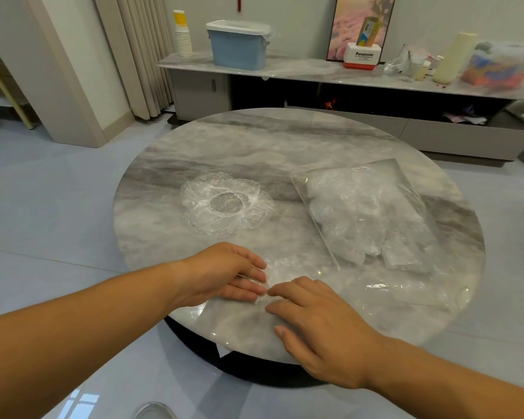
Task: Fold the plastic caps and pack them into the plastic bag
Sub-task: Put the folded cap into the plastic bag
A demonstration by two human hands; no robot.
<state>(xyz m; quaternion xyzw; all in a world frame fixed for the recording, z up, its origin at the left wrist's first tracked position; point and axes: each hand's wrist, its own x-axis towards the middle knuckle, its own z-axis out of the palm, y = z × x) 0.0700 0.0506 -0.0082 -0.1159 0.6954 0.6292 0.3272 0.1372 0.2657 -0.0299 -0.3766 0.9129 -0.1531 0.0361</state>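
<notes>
A clear plastic cap (288,275) lies flattened at the near edge of the round marble table (254,140). My left hand (224,275) and my right hand (318,325) rest on it with straight fingers, fingertips almost meeting. Another clear cap (224,204), round with an elastic ring, lies spread out left of the table's centre. On the right lies the clear plastic bag (366,207) with several crumpled caps inside; its open end points toward the near right edge.
Behind the table runs a low grey cabinet (315,71) with a blue bin (238,45), paper cups (182,34), a white box (363,55) and bottles. A curtain (133,55) hangs at the back left. Glossy tiled floor surrounds the table.
</notes>
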